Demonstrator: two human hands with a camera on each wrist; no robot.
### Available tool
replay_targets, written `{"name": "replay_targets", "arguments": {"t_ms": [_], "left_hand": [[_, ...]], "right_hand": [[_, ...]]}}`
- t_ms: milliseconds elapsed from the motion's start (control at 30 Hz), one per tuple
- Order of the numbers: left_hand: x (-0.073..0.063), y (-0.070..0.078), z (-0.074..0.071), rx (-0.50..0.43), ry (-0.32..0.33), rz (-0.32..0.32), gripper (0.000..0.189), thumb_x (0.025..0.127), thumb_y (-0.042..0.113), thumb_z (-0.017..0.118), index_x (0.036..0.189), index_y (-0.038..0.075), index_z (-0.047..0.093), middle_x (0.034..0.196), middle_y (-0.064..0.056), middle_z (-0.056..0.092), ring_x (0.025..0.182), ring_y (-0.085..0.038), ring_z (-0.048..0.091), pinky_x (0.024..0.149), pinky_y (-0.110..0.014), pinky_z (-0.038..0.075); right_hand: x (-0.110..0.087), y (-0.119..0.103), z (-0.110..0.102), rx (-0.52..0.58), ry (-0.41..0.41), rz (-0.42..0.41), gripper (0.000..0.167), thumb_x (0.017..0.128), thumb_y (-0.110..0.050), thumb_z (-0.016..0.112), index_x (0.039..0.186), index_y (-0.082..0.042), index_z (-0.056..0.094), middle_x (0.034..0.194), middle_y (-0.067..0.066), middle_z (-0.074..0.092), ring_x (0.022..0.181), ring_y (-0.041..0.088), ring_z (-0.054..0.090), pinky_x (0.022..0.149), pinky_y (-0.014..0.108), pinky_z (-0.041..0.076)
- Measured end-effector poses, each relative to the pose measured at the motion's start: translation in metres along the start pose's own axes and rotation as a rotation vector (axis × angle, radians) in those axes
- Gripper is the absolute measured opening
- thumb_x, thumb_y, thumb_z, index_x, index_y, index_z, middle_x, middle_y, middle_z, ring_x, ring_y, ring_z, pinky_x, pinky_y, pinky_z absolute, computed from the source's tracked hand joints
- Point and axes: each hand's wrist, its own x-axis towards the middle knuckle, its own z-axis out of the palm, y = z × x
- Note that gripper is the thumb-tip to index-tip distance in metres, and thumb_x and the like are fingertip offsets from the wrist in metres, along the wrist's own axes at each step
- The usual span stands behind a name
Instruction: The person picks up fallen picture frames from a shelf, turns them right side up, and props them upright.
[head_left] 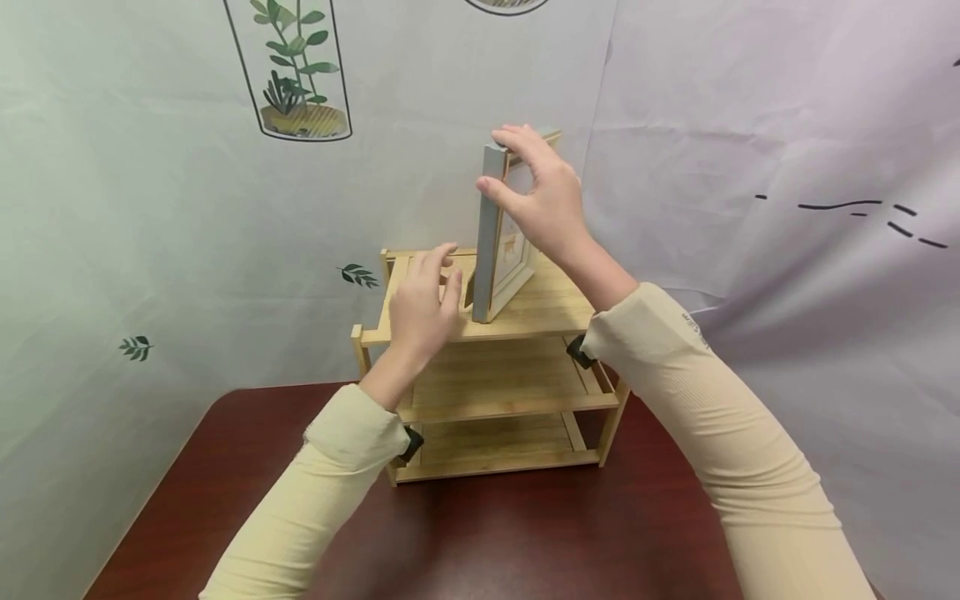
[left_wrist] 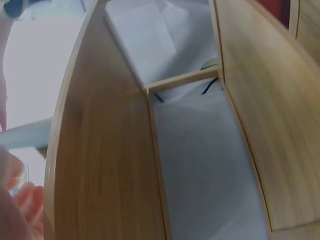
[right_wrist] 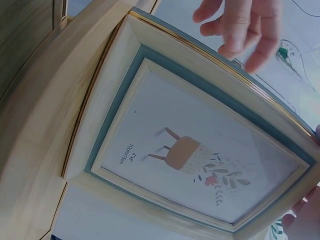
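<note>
A picture frame [head_left: 488,242], cream with blue-grey edges, stands upright on the top board of a wooden rack [head_left: 555,296]. My right hand [head_left: 546,198] holds it by its upper part, with the thumb at the near side edge and the fingers over the top. To its left, my left hand [head_left: 423,307] is raised beside the frame with relaxed fingers, apart from it and holding nothing. In the right wrist view, the print [right_wrist: 185,152] behind the glass shows a potted plant. A small part of the left hand [left_wrist: 20,200] enters the left wrist view.
The rack has a middle shelf [head_left: 495,375] and a lower shelf [head_left: 495,442]. It stands on a dark red table [head_left: 517,533]. Behind is a pale cloth backdrop [head_left: 420,108] with printed plants. Black wrist devices [head_left: 411,444] sit at both cuffs.
</note>
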Motion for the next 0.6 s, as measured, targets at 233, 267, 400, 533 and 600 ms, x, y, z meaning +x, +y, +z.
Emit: {"name": "replay_targets", "arguments": {"t_ms": [233,267,400,533,600], "left_hand": [[0.008,-0.015,-0.009,-0.050,-0.183,0.007,0.025,0.082,0.014,0.060,0.106,0.005,0.060,0.103,-0.011,0.060,0.085,-0.024,0.061,0.073,-0.035,0.048],[0.009,-0.017,-0.009,-0.058,-0.209,0.009,0.025,0.082,0.015,0.061,0.105,0.006,0.061,0.103,-0.010,0.060,0.086,-0.024,0.060,0.074,-0.036,0.047],[0.010,-0.020,-0.009,-0.069,-0.299,-0.010,0.028,0.080,0.019,0.064,0.106,0.008,0.061,0.105,-0.008,0.061,0.090,-0.023,0.060,0.077,-0.036,0.047],[0.011,-0.022,-0.008,-0.071,-0.378,-0.049,0.030,0.081,0.024,0.063,0.108,0.010,0.060,0.107,-0.006,0.062,0.093,-0.022,0.059,0.079,-0.035,0.047],[0.012,-0.023,-0.007,-0.068,-0.407,-0.061,0.031,0.081,0.026,0.063,0.108,0.011,0.060,0.107,-0.005,0.062,0.094,-0.021,0.059,0.080,-0.035,0.047]], "right_hand": [[0.000,0.000,0.002,-0.011,0.021,0.013,0.047,0.077,-0.028,0.067,0.118,-0.009,0.054,0.126,-0.001,0.052,0.128,0.006,0.034,0.101,0.023,0.029],[0.000,0.001,0.002,-0.012,0.023,0.016,0.047,0.077,-0.028,0.067,0.118,-0.010,0.054,0.126,-0.001,0.052,0.128,0.005,0.034,0.101,0.023,0.029],[0.001,0.001,0.002,-0.014,0.021,0.022,0.046,0.077,-0.028,0.067,0.117,-0.011,0.054,0.127,-0.002,0.052,0.128,0.004,0.032,0.101,0.023,0.029],[0.000,0.001,0.002,-0.013,0.019,0.024,0.046,0.077,-0.029,0.067,0.117,-0.011,0.055,0.127,-0.003,0.052,0.127,0.002,0.032,0.102,0.023,0.028],[0.000,0.001,0.002,-0.012,0.020,0.023,0.046,0.077,-0.029,0.067,0.117,-0.011,0.055,0.127,-0.003,0.052,0.127,0.002,0.032,0.102,0.022,0.027]]}}
